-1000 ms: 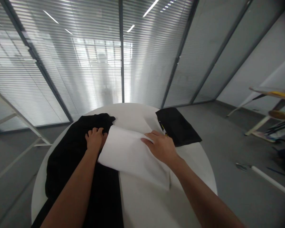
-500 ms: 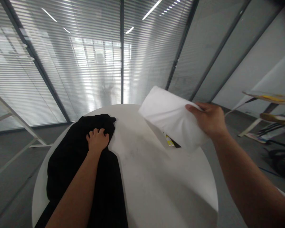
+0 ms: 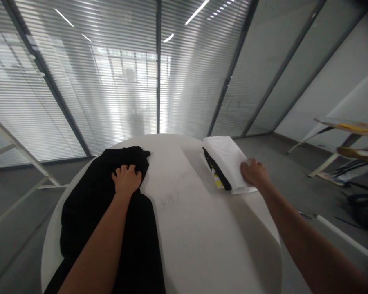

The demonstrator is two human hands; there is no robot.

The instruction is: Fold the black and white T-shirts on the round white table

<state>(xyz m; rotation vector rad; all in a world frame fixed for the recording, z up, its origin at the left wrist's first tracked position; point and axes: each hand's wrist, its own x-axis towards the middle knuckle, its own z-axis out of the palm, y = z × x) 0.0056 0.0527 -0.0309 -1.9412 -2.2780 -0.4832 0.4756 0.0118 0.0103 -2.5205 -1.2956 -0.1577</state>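
Observation:
A round white table [image 3: 190, 228] carries two lots of cloth. My left hand [image 3: 126, 179] lies on a crumpled black garment [image 3: 92, 208] at the table's left, its fingers curled into the fabric. At the far right edge, my right hand [image 3: 255, 173] rests on top of a folded white garment [image 3: 225, 157]. That white piece lies on a folded black garment [image 3: 216, 171], of which only a thin edge and a yellow tag show. The right hand's fingers are hidden behind its back.
Glass walls with closed blinds [image 3: 110, 73] stand behind the table. A white frame [image 3: 21, 159] leans at the left. At the right are a low table with coloured items [image 3: 352, 134], dark objects on the grey floor and a white pole [image 3: 346, 239].
My right hand lifted the folded white garment off the table's middle, carried it right through the air and set it down on the folded black garment. The left hand stayed on the black cloth.

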